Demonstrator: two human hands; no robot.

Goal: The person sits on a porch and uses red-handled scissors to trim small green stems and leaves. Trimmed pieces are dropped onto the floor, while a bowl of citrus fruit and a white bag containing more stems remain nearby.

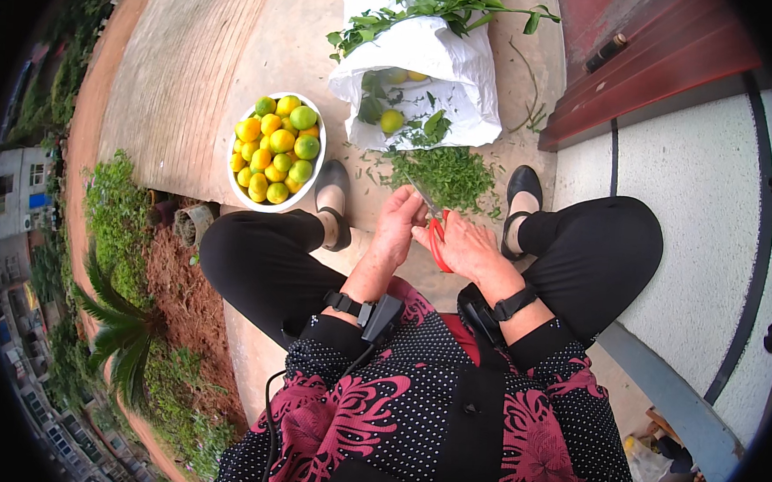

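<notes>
My right hand [471,247] is wrapped round a pair of scissors [439,247] with red handles, its blades angled up and left. Close by the blades, my left hand [402,216] is closed with thumb and fingertips pressed together; whatever sits in that pinch is too small to make out. Just beyond both hands, a heap of green leaf clippings [450,178] lies on the ground between my feet. A white sack [473,80] lies past it, mouth toward me, with a few yellow-green citrus fruits [392,121] and loose leaves inside.
Left of the sack stands a white bowl [321,155] heaped with yellow, orange and green citrus fruits [277,148]. Leafy branches [451,7] lie across the sack's far side. A red door [657,72] is at the right, and a planted bed [191,292] at the left.
</notes>
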